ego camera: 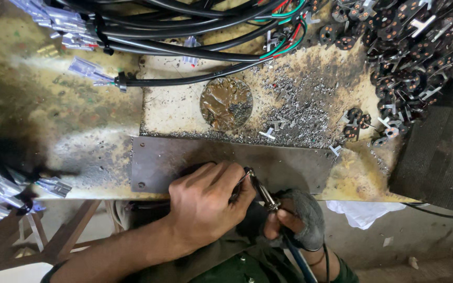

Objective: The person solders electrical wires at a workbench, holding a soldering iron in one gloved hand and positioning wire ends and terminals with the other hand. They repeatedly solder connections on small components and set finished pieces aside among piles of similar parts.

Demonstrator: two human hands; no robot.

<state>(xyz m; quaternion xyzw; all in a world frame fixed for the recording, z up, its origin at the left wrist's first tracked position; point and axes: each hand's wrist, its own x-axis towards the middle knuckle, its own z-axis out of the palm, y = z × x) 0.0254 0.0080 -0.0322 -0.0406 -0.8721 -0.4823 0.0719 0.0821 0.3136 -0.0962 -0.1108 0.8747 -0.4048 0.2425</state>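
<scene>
Your left hand (205, 202) curls closed over a small part that its fingers hide, at the near edge of the steel plate (184, 157). Your gloved right hand (294, 220) clamps a slim metal tool (260, 189), tip at that part. Metal filings (300, 115) lie beyond, then black cables (184, 36) and dark connector discs (410, 47). One slip could jab your bare fingers.
</scene>
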